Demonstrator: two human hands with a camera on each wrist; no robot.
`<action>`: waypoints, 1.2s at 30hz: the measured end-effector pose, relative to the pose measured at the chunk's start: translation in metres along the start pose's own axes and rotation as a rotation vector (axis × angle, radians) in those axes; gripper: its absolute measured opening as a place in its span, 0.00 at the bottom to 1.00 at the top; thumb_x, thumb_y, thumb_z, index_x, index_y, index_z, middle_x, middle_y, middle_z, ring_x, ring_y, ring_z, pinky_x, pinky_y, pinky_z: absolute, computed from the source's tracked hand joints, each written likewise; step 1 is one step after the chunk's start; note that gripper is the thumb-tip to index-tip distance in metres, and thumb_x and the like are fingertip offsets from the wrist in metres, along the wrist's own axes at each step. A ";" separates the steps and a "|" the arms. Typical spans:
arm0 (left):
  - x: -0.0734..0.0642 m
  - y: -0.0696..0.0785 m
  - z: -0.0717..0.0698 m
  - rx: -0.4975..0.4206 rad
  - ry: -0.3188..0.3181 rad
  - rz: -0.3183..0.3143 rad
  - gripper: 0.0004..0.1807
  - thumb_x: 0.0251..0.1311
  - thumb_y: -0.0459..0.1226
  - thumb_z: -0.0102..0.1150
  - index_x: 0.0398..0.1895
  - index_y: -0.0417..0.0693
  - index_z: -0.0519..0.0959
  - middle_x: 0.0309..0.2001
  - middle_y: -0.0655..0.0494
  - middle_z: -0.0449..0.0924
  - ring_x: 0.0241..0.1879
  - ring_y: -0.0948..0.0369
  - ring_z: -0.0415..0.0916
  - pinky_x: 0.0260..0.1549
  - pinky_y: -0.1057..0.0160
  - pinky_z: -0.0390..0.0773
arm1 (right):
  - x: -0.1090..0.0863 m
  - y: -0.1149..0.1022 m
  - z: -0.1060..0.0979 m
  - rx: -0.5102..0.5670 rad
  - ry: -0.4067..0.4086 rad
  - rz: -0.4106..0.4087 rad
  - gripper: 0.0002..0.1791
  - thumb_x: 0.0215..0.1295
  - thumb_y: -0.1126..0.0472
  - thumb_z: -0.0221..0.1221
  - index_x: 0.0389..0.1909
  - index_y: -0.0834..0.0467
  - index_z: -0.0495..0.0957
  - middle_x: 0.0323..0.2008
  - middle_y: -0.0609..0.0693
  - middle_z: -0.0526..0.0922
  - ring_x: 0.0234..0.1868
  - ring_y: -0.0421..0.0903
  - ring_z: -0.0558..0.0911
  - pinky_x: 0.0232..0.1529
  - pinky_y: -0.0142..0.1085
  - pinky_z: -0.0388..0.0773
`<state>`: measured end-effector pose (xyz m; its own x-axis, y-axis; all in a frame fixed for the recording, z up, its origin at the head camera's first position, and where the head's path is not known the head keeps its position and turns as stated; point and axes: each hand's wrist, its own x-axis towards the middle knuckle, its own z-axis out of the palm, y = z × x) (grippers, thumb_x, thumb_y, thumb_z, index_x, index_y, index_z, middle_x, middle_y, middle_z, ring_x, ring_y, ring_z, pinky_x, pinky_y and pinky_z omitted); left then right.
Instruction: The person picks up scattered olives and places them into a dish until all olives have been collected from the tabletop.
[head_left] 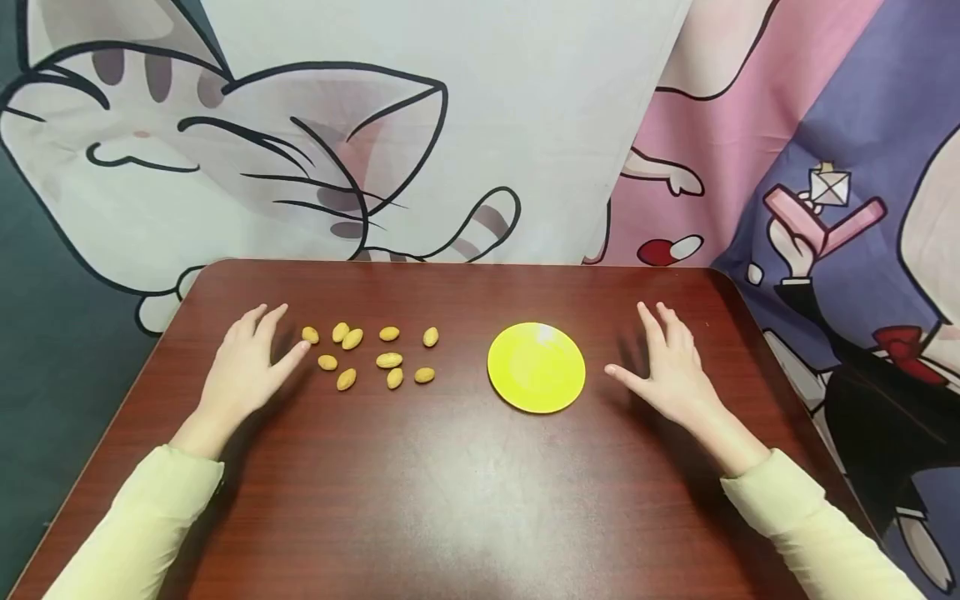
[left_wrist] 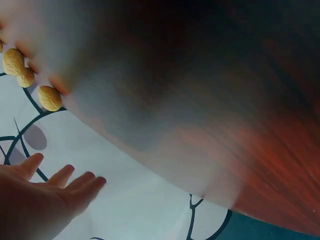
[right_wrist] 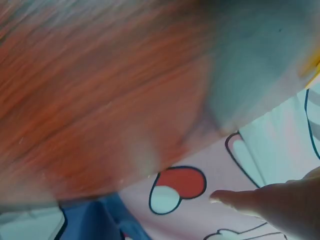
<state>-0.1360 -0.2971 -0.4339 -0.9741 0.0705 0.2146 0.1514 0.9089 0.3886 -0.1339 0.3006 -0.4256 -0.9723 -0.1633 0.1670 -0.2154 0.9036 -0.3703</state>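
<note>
Several small yellow-brown oval pieces (head_left: 389, 360), like wrinkled nuts, lie scattered on the left half of the table. My left hand (head_left: 243, 367) is just left of them, fingers spread and holding nothing; its thumb tip is close to the leftmost oval piece (head_left: 310, 335). In the left wrist view a few of these wrinkled pieces (left_wrist: 50, 98) show at the left edge, above the hand (left_wrist: 45, 202). A round yellow plate (head_left: 536, 367) lies right of the pieces. To the plate's right is my right hand (head_left: 671, 371), fingers extended, thumb pointing at the plate, nothing held.
The glossy dark-red wooden table (head_left: 480, 483) has its far edge against a white hanging cloth (head_left: 510, 108) with a cartoon cat. A pink and purple printed cloth (head_left: 750, 108) hangs at the right. In the right wrist view a yellow plate edge (right_wrist: 313, 65) shows.
</note>
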 end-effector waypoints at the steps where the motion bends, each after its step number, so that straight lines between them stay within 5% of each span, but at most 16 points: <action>1: 0.001 -0.001 0.000 -0.011 -0.009 -0.004 0.39 0.74 0.53 0.58 0.76 0.34 0.66 0.73 0.22 0.62 0.72 0.25 0.60 0.66 0.23 0.62 | 0.001 -0.002 0.001 0.011 -0.010 -0.001 0.61 0.60 0.41 0.73 0.85 0.57 0.49 0.81 0.71 0.52 0.79 0.77 0.53 0.73 0.78 0.53; 6: 0.008 -0.004 -0.002 -0.075 -0.063 -0.010 0.38 0.73 0.51 0.60 0.75 0.33 0.67 0.73 0.25 0.63 0.73 0.27 0.59 0.69 0.25 0.61 | 0.007 -0.007 0.008 0.050 -0.077 -0.025 0.60 0.64 0.42 0.72 0.85 0.59 0.48 0.82 0.69 0.52 0.81 0.73 0.54 0.75 0.75 0.55; 20: 0.021 -0.018 0.007 -0.215 -0.111 0.141 0.31 0.62 0.34 0.72 0.66 0.32 0.75 0.66 0.29 0.73 0.68 0.34 0.67 0.66 0.30 0.65 | 0.017 -0.008 0.028 0.249 -0.249 -0.153 0.56 0.64 0.51 0.73 0.84 0.61 0.51 0.82 0.63 0.57 0.83 0.64 0.55 0.78 0.70 0.55; 36: 0.031 -0.026 0.013 -0.247 -0.191 0.073 0.28 0.61 0.29 0.72 0.64 0.32 0.77 0.60 0.29 0.76 0.59 0.35 0.74 0.61 0.36 0.73 | 0.029 0.003 0.041 0.356 -0.328 -0.194 0.57 0.53 0.54 0.81 0.80 0.64 0.60 0.77 0.64 0.66 0.79 0.64 0.63 0.78 0.67 0.60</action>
<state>-0.1719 -0.3135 -0.4488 -0.9695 0.2290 0.0869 0.2354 0.7731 0.5890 -0.1668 0.2826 -0.4595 -0.8765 -0.4813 -0.0101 -0.3564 0.6629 -0.6584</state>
